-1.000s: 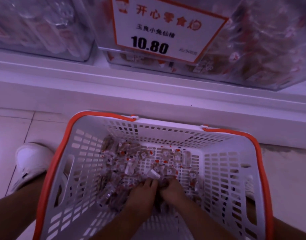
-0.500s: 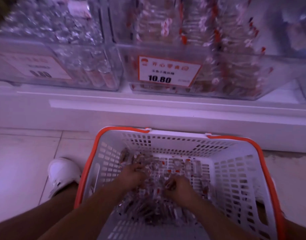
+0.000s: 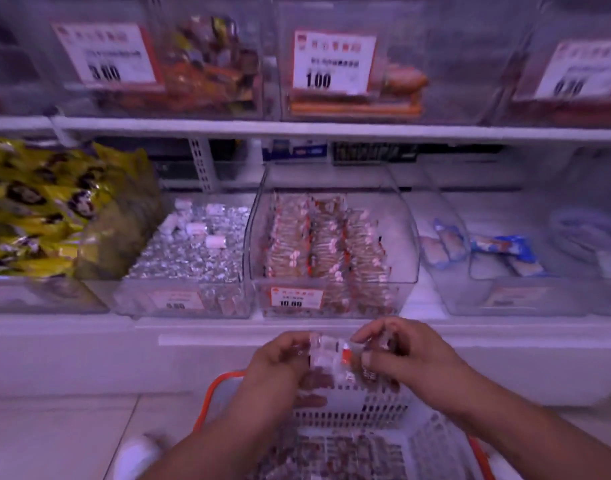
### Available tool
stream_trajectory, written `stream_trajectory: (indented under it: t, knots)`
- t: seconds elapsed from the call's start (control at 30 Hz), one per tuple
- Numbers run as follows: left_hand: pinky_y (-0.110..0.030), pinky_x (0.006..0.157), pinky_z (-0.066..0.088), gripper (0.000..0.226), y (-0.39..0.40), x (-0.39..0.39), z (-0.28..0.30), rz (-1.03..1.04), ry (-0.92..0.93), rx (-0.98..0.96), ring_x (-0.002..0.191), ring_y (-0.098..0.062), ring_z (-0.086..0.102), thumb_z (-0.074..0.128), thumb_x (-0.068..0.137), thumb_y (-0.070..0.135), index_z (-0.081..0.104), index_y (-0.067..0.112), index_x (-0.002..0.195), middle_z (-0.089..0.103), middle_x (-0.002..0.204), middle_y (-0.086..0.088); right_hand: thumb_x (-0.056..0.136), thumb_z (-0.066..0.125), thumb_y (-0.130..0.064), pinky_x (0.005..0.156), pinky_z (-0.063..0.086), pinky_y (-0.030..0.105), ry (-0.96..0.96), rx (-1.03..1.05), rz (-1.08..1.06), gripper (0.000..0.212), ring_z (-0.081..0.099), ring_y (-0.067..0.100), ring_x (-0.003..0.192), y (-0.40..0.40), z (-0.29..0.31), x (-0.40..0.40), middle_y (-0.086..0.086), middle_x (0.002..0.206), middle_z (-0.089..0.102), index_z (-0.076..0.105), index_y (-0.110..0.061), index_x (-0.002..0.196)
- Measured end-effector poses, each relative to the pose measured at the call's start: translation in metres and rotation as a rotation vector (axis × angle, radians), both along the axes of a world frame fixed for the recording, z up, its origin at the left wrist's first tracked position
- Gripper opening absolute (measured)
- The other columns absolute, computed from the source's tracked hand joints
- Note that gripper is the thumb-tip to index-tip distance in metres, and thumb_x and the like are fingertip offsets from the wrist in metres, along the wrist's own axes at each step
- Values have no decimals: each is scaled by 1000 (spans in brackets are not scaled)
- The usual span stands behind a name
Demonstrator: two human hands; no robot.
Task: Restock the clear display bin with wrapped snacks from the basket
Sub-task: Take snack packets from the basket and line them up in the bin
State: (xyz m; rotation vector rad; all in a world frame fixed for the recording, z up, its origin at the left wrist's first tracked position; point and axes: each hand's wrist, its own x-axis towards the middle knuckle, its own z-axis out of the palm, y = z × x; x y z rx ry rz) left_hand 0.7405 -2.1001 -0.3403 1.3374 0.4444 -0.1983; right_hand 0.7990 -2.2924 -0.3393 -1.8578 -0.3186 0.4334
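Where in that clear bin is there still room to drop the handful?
The display bin has bare room along its right wall, beside the packed snack rows. The left and middle are crowded. Both hands hold wrapped snacks just below its front.

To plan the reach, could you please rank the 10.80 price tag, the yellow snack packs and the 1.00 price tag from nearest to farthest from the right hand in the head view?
From the right hand:
1. 10.80 price tag, just above and left, on the clear display bin.
2. 1.00 price tag, on the upper shelf.
3. Yellow snack packs, far left.
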Motion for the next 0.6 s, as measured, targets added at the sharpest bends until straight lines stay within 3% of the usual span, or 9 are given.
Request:
stream_trajectory:
  t: [0.13, 0.23, 0.37, 0.43, 0.5, 0.6]
  knots:
    - [-31, 48, 57, 26, -18, 5, 13, 160, -134, -44, 62, -20, 73, 51, 99, 2, 73, 17, 97, 76, 73, 0, 66, 79, -29, 52, 44, 35, 78, 206, -292, 21, 58, 27, 52, 9, 5, -21, 17, 65, 69, 74, -27, 86]
    - [-26, 49, 55, 25, -23, 10, 2, 210, -158, -31, 58, -13, 70, 50, 99, 1, 69, 16, 103, 76, 75, -2, 60, 80, -35, 53, 51, 33, 131, 209, -363, 26, 63, 26, 54, 14, 1, -23, 12, 64, 71, 75, -29, 85]
    - [-47, 72, 60, 51, -19, 22, -13, 152, -183, -96, 86, -29, 70, 64, 90, -8, 62, 30, 123, 73, 103, -4, 72, 82, -23, 48, 49, 18, 116, 119, -372, 15, 65, 11, 52, 13, -1, -17, 2, 66, 73, 76, -35, 79]
    - [-39, 65, 58, 67, -15, 31, -13, 161, -151, -241, 86, -30, 71, 73, 63, -16, 65, 19, 120, 74, 103, -9, 73, 81, -23, 51, 47, 13, 83, 64, -340, 17, 64, 4, 54, 14, -2, -12, -3, 67, 73, 75, -38, 79]
    - [-29, 53, 57, 65, -16, 40, -10, 211, -124, -423, 71, -27, 72, 61, 46, -16, 67, 2, 108, 74, 92, -19, 73, 81, -23, 52, 47, 18, 83, 89, -342, 18, 63, 6, 51, 16, -2, -7, -4, 63, 71, 75, -39, 79]
    - [-27, 46, 55, 61, -21, 47, -6, 219, -121, -530, 61, -29, 69, 54, 50, -25, 64, -4, 107, 71, 85, -25, 67, 80, -26, 54, 50, 19, 18, 130, -404, 20, 64, 6, 52, 21, -3, 2, -5, 63, 72, 74, -41, 80]
